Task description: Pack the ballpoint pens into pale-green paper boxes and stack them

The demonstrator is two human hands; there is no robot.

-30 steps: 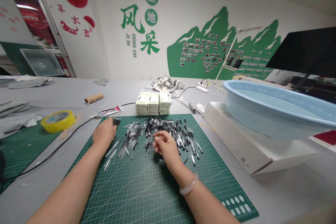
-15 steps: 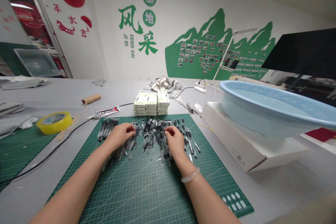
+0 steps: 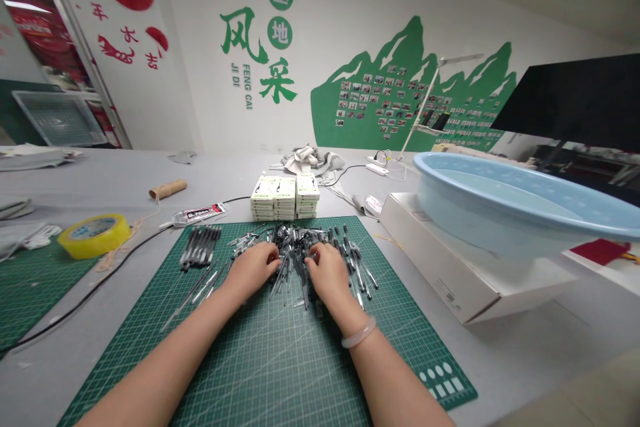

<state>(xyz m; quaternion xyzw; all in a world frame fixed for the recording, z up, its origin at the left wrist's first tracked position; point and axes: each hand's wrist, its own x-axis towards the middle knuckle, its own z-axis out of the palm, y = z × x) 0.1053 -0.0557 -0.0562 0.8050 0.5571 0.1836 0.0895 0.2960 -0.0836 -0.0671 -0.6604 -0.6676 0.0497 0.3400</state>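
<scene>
A loose heap of black and clear pens (image 3: 287,240) lies across the far part of a green cutting mat (image 3: 260,360). My left hand (image 3: 254,268) is at the heap's left side, its fingers curled closed; whatever they pinch is hidden. On the right side of the heap my right hand (image 3: 330,273), with a pale bangle on the wrist, also has its fingers curled in among the pens, and its grasp cannot be made out. A neat row of pens (image 3: 200,247) rests at the mat's upper left. Several thin pen parts (image 3: 205,285) lie below that row.
Stacked small white boxes (image 3: 285,197) stand behind the heap. To the right, a blue basin (image 3: 490,213) rests on a white carton (image 3: 440,273). Yellow tape (image 3: 95,235), a glue tube (image 3: 200,214) and a black cable (image 3: 100,280) are on the left.
My left hand has moved right, from beside the row of pens to the heap's left side. My right hand stays at the heap. The view has shifted slightly.
</scene>
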